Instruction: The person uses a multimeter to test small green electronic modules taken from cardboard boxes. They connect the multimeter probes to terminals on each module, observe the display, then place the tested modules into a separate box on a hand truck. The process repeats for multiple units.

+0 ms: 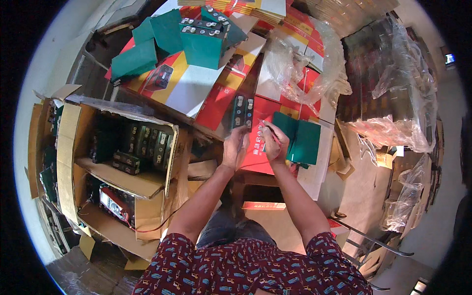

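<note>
A dark battery cell (243, 110) with two rows of metal terminals sits among red cartons in the middle. My left hand (235, 147) is closed at its near end; what the fingers grip is partly hidden. My right hand (274, 146) grips a slim red probe (278, 137) just right of the cell. Green flat-sided blocks (303, 140) lie beside that hand. In the lower compartment of the boxes at left, a meter (112, 202) with a red frame has a red lead running from it.
Green cells (200, 49) rest on printed cartons at the top. An opened cardboard box (70, 162) with dark cells stands left. Crumpled plastic (295, 69) covers cartons behind my right hand, and a wrapped stack (388, 98) stands right. Metal bars (373, 243) jut out at lower right.
</note>
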`<state>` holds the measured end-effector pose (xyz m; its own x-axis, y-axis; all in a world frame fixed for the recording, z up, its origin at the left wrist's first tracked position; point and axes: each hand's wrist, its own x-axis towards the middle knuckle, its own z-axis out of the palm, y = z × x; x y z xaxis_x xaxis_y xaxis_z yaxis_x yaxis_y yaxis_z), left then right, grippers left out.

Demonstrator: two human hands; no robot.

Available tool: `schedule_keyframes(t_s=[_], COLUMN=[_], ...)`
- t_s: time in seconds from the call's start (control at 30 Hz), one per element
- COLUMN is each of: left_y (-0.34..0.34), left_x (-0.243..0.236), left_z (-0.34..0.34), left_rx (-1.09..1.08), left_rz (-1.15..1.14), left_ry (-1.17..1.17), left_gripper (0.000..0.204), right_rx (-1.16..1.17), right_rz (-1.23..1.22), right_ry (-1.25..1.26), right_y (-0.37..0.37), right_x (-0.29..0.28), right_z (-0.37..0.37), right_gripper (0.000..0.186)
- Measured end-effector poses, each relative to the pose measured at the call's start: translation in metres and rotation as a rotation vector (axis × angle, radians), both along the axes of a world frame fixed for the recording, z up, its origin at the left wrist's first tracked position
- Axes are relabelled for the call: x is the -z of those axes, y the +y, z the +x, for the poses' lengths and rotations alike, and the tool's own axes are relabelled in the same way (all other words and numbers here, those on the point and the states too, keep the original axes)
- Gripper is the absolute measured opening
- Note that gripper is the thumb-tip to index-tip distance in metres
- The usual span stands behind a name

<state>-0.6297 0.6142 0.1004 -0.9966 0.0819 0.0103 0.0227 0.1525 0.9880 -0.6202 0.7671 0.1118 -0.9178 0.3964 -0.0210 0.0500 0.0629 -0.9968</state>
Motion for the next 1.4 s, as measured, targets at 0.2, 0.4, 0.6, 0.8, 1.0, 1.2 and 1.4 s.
schedule_keyframes(t_s=[0.2,0.4,0.6,0.8,1.0,1.2,1.4], left_y=[0.0,0.002,-0.002,-0.003,0.001,-0.001,0.004], left_x=[0.012,0.009,0.008,0.003,0.015,0.038,0.027], left_z=[-0.001,-0.001,-0.003,-0.003,-0.006,-0.003,0.001], left_rx=[0.009,0.013,0.026,0.065,0.084,-0.033,0.171], left_rz=[-0.038,-0.02,-0.135,-0.143,-0.167,-0.206,-0.167], left_ry=[0.024,-0.058,0.012,-0.021,0.059,0.208,-0.066], left_gripper=[0.033,0.032,0.033,0.032,0.036,0.033,0.049], right_rx=[-0.019,-0.006,-0.013,-0.033,-0.041,-0.103,-0.166], right_rz=[-0.014,0.036,0.108,0.175,0.284,0.321,0.321], right_ry=[-0.007,0.017,0.013,0.067,0.035,0.054,-0.06], right_y=[-0.006,-0.004,-0.006,-0.012,-0.003,-0.011,0.003], right_x=[0.012,0.026,0.025,0.022,0.024,0.015,0.008], right_z=[-0.011,-0.022,-0.031,-0.044,-0.046,-0.051,-0.045], right_gripper=[0.025,0.025,0.027,0.028,0.026,0.026,0.028])
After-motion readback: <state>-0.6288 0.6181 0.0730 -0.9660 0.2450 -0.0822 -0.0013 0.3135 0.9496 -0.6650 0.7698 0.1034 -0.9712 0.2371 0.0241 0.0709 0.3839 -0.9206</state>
